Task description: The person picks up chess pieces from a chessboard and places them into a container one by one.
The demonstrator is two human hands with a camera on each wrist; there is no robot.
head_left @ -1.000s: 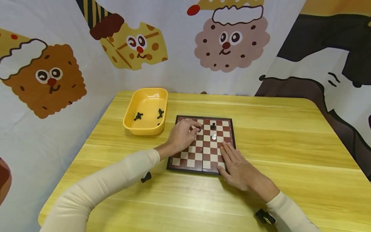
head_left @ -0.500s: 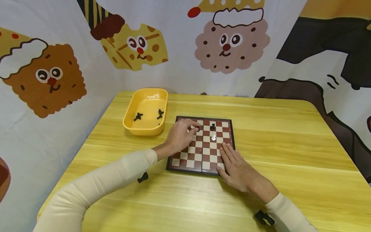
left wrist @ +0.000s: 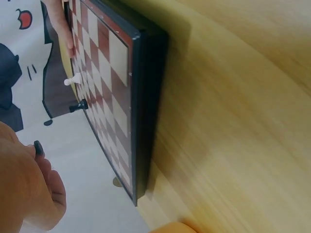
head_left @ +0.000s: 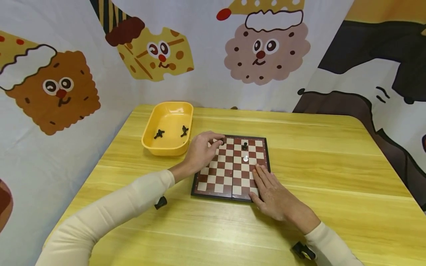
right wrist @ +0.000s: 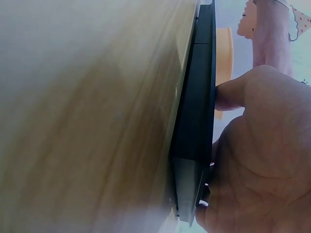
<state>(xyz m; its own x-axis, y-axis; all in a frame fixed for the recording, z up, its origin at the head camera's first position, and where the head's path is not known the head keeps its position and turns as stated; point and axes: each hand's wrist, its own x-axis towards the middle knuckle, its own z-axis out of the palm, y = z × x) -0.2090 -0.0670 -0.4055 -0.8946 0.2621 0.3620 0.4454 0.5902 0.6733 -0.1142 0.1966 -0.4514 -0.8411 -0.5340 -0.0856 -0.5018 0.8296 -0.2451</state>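
A chessboard (head_left: 219, 180) with brown and white squares lies flat on the table. Over its far left part, my left hand (head_left: 200, 149) pinches a small black chess piece (left wrist: 38, 148) between thumb and fingers. In the left wrist view that piece is held off the board; its kind is mostly hidden. My right hand (head_left: 271, 192) rests with straight fingers on the board's near right edge. Ahead of those fingers a white pawn (head_left: 245, 158) stands on the board, and behind it a black chess piece (head_left: 245, 146) stands upright.
A yellow tray (head_left: 166, 151) stands left of the board, with black chess pieces (head_left: 159, 133) lying in it. The wooden table (head_left: 332, 159) runs back to a cartoon-printed cloth (head_left: 206, 88).
My left hand has moved left and slightly away from me with the black chess piece, off the middle of the board. My right hand has stayed in place.
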